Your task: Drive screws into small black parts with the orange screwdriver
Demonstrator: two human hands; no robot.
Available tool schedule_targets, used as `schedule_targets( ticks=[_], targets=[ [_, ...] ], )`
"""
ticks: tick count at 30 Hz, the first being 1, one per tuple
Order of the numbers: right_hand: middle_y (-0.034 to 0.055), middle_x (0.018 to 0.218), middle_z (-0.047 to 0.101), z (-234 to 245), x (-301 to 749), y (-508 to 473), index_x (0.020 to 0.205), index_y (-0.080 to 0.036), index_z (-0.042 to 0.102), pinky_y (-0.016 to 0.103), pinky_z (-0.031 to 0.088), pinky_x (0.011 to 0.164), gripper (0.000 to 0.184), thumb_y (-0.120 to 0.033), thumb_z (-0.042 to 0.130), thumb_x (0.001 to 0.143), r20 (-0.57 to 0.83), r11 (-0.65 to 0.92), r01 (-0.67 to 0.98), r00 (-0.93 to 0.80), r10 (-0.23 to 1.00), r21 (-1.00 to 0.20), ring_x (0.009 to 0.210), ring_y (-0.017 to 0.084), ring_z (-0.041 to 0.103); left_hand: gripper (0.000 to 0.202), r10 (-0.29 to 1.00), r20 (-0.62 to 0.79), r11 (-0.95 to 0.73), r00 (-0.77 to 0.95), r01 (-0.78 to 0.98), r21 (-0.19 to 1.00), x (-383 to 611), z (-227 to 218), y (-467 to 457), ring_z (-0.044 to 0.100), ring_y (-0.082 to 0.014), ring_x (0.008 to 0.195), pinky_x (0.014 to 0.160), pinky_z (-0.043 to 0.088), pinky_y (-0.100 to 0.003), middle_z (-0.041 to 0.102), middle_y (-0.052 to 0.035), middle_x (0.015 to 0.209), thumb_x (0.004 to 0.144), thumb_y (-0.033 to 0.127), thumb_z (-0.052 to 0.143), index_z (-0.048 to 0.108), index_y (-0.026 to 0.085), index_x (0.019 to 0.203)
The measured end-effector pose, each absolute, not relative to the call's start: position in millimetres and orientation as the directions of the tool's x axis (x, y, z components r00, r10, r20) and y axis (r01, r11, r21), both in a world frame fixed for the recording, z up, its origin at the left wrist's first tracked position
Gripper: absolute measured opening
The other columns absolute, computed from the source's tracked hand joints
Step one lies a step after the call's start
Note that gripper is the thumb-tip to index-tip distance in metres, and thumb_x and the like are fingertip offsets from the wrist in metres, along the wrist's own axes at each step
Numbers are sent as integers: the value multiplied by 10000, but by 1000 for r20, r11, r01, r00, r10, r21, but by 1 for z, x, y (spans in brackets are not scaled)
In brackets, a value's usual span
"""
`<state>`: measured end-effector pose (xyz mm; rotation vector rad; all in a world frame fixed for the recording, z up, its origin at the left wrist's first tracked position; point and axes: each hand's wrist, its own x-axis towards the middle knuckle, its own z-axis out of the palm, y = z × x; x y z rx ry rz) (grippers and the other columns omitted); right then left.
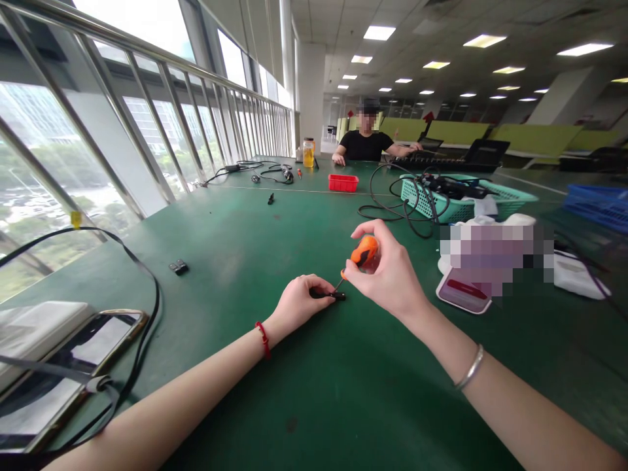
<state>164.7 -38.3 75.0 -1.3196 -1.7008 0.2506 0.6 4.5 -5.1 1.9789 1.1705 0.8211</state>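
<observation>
Table: a wide green work table (235, 248) fills the view and runs to the far end of a bright open office.
Railing: a steel railing (161, 85) lines the windows along the left edge.
Co-worker: a person in a black shirt (367, 145) sits at the far end, forearms on the table, well apart from the work in front.
Basket: a teal plastic basket (510, 196) to the right holds tangled black cables, apparently gathered there to leave the middle free.
Smartphone: a smartphone (73, 366) lies flat at the near left, with a black cable (147, 275) looping over it.
Right hand: the right hand (387, 275) wraps its fingers closely round a screwdriver handle, thumb on top, as if for turning.
Left hand: the left hand (297, 304) rests on the table, fingertips narrowed in a pinch on a small black part, likely to steady it.
Screwdriver: the orange-handled screwdriver (364, 252) slants down and left, its tip meeting the part.
Small black part: the small black part (336, 296) lies on the table between the hands; its detail is too small to make out, perhaps a connector.
Spare piece: a similar black piece (178, 267) sits alone, well to the left.
</observation>
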Motion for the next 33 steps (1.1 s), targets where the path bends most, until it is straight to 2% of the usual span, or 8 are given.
schedule_targets(
  ticks=[4,10,12,16,20,24,29,33],
  targets=[
    [-56,677,534,77,165,-40,958,-241,488,213,335,483,386,-390,662,647,535,398,664,5,845,-634,516,103,476,126,898,166,-357,407,455,816,1,-6,5,632,-175,769,733,499,-278,705,-46,828,687,206,661,709,149,788],
    [-42,550,490,77,163,-42,710,-217,529,235,344,524,225,-434,566,755,532,344,701,59,845,-624,506,108,443,141,896,181,-369,406,453,812,0,-9,6,629,-167,773,734,501,-265,701,-37,828,687,228,667,712,165,805],
    [-45,585,507,78,164,-42,776,-223,537,231,347,519,161,-373,576,731,520,355,691,36,853,-629,509,107,454,140,897,181,-367,403,452,813,0,-9,6,630,-167,775,737,501,-265,701,-37,825,685,226,669,711,165,804],
    [-62,636,513,79,164,-43,953,-247,494,220,339,490,331,-366,621,672,484,361,682,-10,875,-637,503,108,467,126,894,186,-377,407,459,805,0,-9,6,632,-168,766,715,501,-260,702,-39,825,688,229,668,709,161,784],
    [-64,538,482,79,161,-44,857,-243,501,231,330,505,302,-472,613,696,475,293,720,58,878,-629,499,125,456,136,889,188,-381,417,449,808,0,-9,6,635,-165,770,722,507,-258,705,-41,842,695,236,662,711,161,796],
    [-51,523,490,78,161,-45,774,-235,518,240,340,518,221,-448,568,743,435,300,670,38,900,-679,493,124,443,153,896,178,-366,406,453,813,-1,-8,5,637,-169,774,738,511,-268,704,-41,838,684,234,668,711,163,812],
    [-49,636,512,79,164,-45,941,-240,531,227,356,519,274,-321,602,688,480,377,664,-30,877,-646,518,111,465,121,891,200,-391,409,464,795,0,-5,4,632,-168,758,707,499,-259,703,-34,807,691,243,666,708,161,770],
    [-38,698,540,79,162,-46,1010,-229,507,225,346,511,394,-405,633,681,503,398,692,-58,862,-602,541,112,483,125,887,197,-395,418,465,792,0,-5,5,630,-173,747,667,492,-248,702,-30,777,702,249,659,706,150,763]
  ],
)
